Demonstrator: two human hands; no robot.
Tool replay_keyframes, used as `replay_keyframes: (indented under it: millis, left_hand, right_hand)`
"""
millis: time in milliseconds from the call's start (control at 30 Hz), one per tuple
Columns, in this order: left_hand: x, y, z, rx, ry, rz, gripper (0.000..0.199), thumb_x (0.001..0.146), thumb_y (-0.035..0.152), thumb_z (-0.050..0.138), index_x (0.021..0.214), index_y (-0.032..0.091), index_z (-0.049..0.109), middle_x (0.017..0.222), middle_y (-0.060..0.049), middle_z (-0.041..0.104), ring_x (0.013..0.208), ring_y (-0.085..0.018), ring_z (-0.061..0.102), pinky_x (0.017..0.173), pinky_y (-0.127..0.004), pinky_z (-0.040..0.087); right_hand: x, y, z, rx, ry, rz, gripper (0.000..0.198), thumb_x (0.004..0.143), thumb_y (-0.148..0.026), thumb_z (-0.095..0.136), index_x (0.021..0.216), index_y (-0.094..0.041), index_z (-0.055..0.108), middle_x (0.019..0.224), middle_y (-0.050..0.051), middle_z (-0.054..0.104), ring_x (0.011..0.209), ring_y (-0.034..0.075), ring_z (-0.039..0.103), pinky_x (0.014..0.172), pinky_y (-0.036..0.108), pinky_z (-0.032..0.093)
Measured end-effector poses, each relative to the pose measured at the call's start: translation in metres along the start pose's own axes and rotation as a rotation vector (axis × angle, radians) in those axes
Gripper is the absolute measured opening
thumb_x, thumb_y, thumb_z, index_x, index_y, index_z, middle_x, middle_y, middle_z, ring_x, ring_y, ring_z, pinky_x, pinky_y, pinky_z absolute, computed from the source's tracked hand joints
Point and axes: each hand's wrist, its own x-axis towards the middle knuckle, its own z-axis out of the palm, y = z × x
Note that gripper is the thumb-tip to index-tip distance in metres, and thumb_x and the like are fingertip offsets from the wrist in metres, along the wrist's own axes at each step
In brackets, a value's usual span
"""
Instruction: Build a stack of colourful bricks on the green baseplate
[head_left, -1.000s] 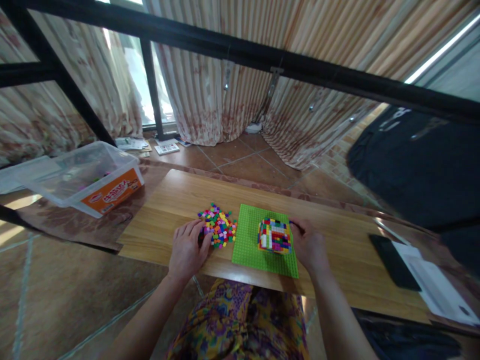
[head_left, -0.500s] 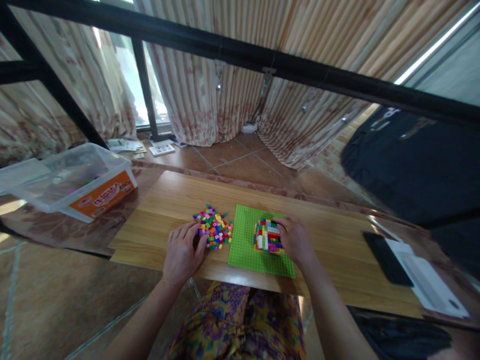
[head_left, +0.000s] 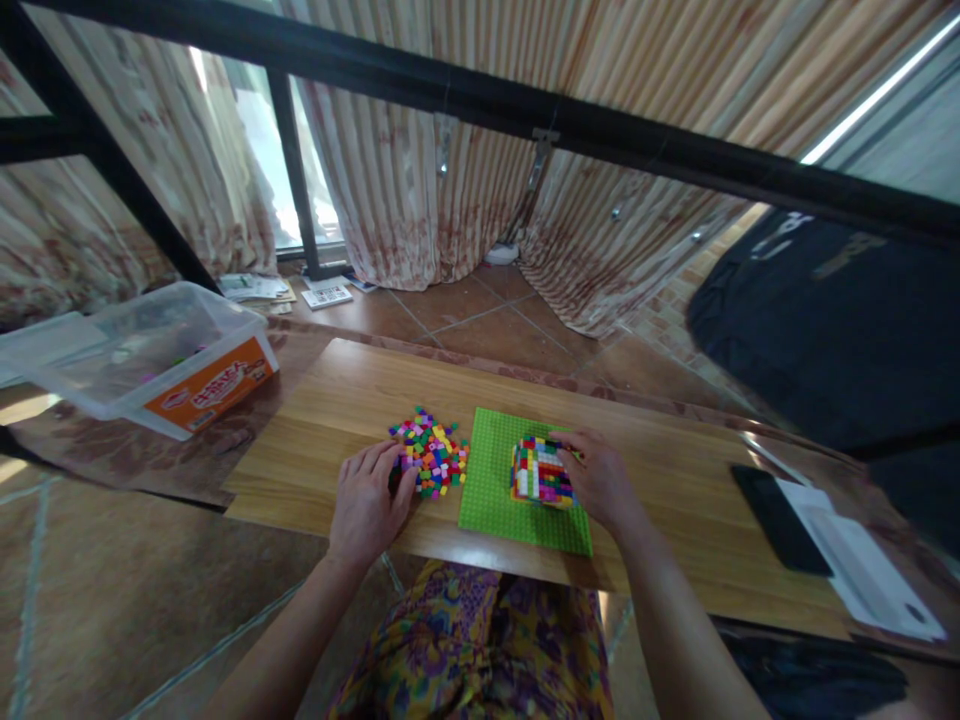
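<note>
A block-shaped stack of small multicoloured building bricks (head_left: 534,475) stands on a green baseplate (head_left: 484,510). My right hand (head_left: 600,480) is at the stack's right side, thumb and index finger pinched over its upper right edge on what looks like a small brick, mostly hidden by the fingers. Left of the baseplate lies a loose pile of bricks (head_left: 439,455) in many colours. My left hand (head_left: 371,495) rests on the table against the pile's left edge, fingers curved and thumb apart, its fingertips touching or close to the nearest bricks.
The wooden table (head_left: 315,440) carries a black phone-like slab (head_left: 780,520) and a white plastic piece (head_left: 855,560) at its right. A clear plastic box (head_left: 210,385) with an orange label stands at the left. A dark metal bar (head_left: 480,100) crosses beyond the table, before striped curtains (head_left: 375,180).
My right hand's fingers have shifted slightly at the stack's upper right edge. My left hand stays beside the pile. The whole view has moved a little.
</note>
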Motion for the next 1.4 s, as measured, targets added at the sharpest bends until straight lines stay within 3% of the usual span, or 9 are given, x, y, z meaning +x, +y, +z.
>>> replay_keyframes:
  millis: [233,633,900,1400]
  left_hand:
    - [0.000,-0.001,0.000,0.001,0.002,-0.001,0.031,0.092,0.039,0.052,0.115,0.020,0.060,0.120,-0.011,0.067,0.114,-0.027,0.059,0.099,-0.044,0.043]
    - [0.000,-0.001,0.000,0.000,-0.003,-0.003,0.030,0.092,0.039,0.052,0.115,0.020,0.060,0.120,-0.011,0.067,0.114,-0.027,0.059,0.099,-0.043,0.042]
    - [0.000,0.001,0.000,0.004,-0.004,-0.002,0.031,0.092,0.039,0.051,0.115,0.019,0.060,0.120,-0.011,0.067,0.114,-0.027,0.059,0.099,-0.043,0.042]
    - [0.000,0.001,-0.001,-0.002,0.002,0.005,0.032,0.092,0.039,0.053,0.115,0.018,0.061,0.119,-0.012,0.067,0.113,-0.027,0.059,0.099,-0.043,0.043]
  right_hand:
    - [-0.002,0.010,-0.003,0.101,0.004,0.083,0.033,0.084,-0.032,0.049,0.100,-0.017,0.073,0.096,0.010,0.072,0.084,0.021,0.065,0.080,0.038,0.051]
    - [0.001,0.013,0.003,0.214,0.014,0.161,0.032,0.082,-0.040,0.052,0.086,-0.017,0.075,0.089,0.008,0.072,0.076,0.020,0.064,0.071,0.033,0.049]
    - [0.001,0.019,0.007,0.301,-0.004,0.240,0.034,0.080,-0.043,0.055,0.088,-0.016,0.074,0.090,0.008,0.073,0.082,0.022,0.066,0.078,0.035,0.050]
    - [0.001,0.020,0.004,0.305,-0.027,0.194,0.032,0.080,-0.045,0.057,0.086,-0.018,0.075,0.091,0.006,0.074,0.086,0.023,0.066,0.080,0.035,0.050]
